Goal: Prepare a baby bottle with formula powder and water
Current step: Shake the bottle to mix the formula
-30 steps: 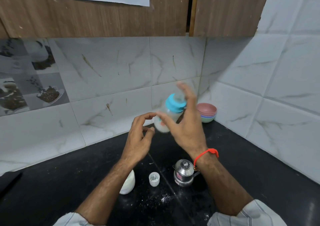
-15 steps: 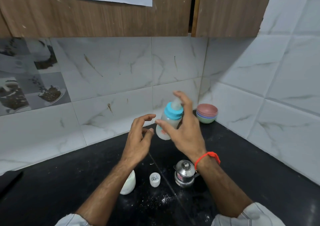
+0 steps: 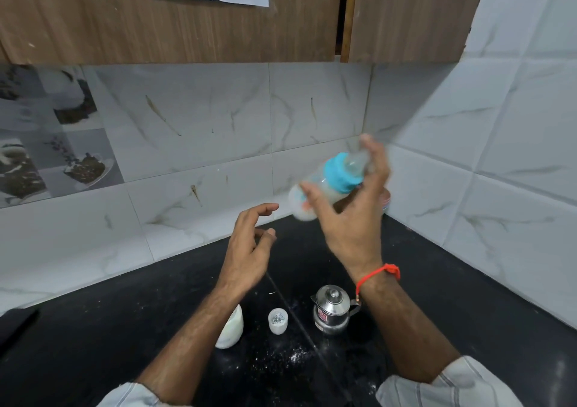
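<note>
- Close to the person, white powder (image 3: 296, 356) lies spilled in a small patch on the shiny black stone table (image 3: 93, 344).
- Just past it stand three things in a row: a smooth white rounded container (image 3: 232, 331) half hidden by the left arm, a tiny white cup (image 3: 278, 321), and a shiny little steel pot with a knob lid and a spout (image 3: 331, 311).
- The left hand (image 3: 249, 250) hangs in the air over the table. Its fingers are loosely curled and hold nothing. It has barely moved since a moment ago.
- The right hand (image 3: 349, 219), with a red thread (image 3: 379, 274) on its wrist, grips the clear plastic baby bottle with a bright blue ring (image 3: 331, 182). The thumb is near the bottom and a finger reaches up by the see-through teat end.
- A moment ago the bottle stood almost straight up. Now it leans far over, top to the right, and looks blurry. The hand has swung up too.
- Milky white liquid shows inside, so I think the powder and water are in and the person is shaking them to mix. The task looks nearly done.
- Far back in the corner, soft-coloured bowls (image 3: 386, 199) peek out behind the hand, by the grey marble-look wall tiles (image 3: 187, 125).
</note>
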`<state>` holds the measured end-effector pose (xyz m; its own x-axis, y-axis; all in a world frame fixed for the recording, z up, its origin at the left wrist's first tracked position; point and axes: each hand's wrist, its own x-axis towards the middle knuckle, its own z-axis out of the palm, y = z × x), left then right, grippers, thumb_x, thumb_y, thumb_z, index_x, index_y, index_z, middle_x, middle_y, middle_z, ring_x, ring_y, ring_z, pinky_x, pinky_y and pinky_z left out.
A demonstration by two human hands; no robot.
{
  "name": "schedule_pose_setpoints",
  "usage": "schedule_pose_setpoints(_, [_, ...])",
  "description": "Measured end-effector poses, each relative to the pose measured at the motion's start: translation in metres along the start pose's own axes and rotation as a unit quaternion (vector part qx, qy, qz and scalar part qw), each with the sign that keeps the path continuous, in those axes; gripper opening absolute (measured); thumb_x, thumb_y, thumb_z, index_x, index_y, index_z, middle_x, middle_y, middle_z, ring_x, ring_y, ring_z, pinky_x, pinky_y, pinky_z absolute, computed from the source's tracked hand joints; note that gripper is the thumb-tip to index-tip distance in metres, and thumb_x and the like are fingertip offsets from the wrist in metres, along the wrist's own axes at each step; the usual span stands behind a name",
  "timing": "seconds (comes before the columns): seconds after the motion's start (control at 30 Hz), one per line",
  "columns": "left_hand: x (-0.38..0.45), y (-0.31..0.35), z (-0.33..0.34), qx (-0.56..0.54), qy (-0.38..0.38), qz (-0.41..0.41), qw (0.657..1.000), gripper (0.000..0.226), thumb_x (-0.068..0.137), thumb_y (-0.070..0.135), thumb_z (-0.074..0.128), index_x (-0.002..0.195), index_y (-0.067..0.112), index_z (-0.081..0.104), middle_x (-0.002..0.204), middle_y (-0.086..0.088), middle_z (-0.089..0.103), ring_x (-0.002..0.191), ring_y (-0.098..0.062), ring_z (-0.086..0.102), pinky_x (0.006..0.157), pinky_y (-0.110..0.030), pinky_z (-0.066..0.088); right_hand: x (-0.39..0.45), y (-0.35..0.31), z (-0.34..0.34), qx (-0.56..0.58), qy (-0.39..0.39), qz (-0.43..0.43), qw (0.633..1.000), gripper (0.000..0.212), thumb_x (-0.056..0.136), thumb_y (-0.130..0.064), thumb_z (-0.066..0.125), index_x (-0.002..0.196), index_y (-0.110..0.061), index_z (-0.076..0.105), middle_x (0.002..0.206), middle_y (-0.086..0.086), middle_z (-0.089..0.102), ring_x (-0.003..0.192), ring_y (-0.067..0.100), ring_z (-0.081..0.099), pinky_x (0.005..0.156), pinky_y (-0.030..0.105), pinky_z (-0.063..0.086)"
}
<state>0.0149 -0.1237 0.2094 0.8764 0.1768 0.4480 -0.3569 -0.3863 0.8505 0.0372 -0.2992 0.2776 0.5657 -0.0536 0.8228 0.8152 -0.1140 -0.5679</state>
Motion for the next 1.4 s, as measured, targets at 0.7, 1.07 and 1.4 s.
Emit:
schedule_pose_setpoints(0.7, [0.0, 0.002, 0.001, -0.006, 0.002, 0.013, 1.0, 0.047, 0.103, 0.004, 0.055, 0.132, 0.041, 0.061, 0.136, 0.017, 0.055, 0.096, -0.006, 0.068, 0.08, -0.011, 0.05, -0.012, 0.005, 0.0, -0.062, -0.151, 0.078, 0.984, 0.086, 0.084, -0.025, 0.089, 0.145, -0.047, 0.032, 0.132, -0.02, 0.055, 0.11, 0.006, 0.062, 0.104, 0.029, 0.054])
schedule_pose_setpoints(1.07, [-0.006, 0.002, 0.004, -0.01, -0.001, 0.006, 1.0, 0.045, 0.102, 0.005, 0.058, 0.133, 0.037, 0.062, 0.135, 0.02, 0.056, 0.095, -0.006, 0.067, 0.08, -0.013, 0.051, -0.029, 0.01, -0.001, -0.07, -0.139, 0.074, 0.985, 0.083, 0.084, -0.031, 0.088, 0.142, -0.055, 0.034, 0.126, -0.019, 0.056, 0.109, 0.004, 0.061, 0.101, 0.027, 0.053])
schedule_pose_setpoints(1.4, [-0.009, 0.003, 0.003, -0.013, 0.004, 0.009, 1.0, 0.046, 0.102, 0.002, 0.056, 0.131, 0.037, 0.062, 0.133, 0.019, 0.056, 0.094, -0.007, 0.069, 0.08, -0.012, 0.051, -0.024, 0.007, -0.002, -0.037, -0.08, 0.07, 0.994, 0.084, 0.084, -0.031, 0.089, 0.146, -0.047, 0.036, 0.121, -0.024, 0.057, 0.104, 0.009, 0.065, 0.097, 0.035, 0.058])
